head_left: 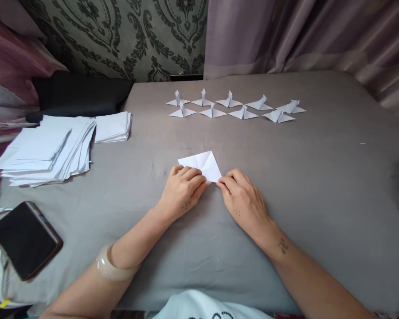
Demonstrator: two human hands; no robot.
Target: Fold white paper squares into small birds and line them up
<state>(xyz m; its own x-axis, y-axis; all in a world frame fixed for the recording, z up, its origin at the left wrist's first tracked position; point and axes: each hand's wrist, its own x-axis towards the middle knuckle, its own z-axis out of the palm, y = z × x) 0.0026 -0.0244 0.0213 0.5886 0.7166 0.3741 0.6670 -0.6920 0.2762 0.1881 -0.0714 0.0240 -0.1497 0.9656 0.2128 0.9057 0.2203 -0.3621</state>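
A creased piece of white paper [210, 166] lies on the grey cloth in front of me, its edges forming a folded, slanted shape. My left hand [185, 188] rests over its near left side, fingers curled and thumb pressing the near edge. At the right corner, my right hand [241, 192] pinches the paper between thumb and fingers. Part of the sheet is hidden under the left fingers. Beyond the hands stand two rows of folded white paper birds [213, 111], with wings spread and pointed necks or tails upright.
Loose white sheets [53, 148] are piled at the left, beside a smaller stack of paper [112, 127]. Behind them lies a black cushion-like object [83, 94]. A dark phone [27, 240] and a white cable [0, 274] are at the near left. Curtains hang at the back right.
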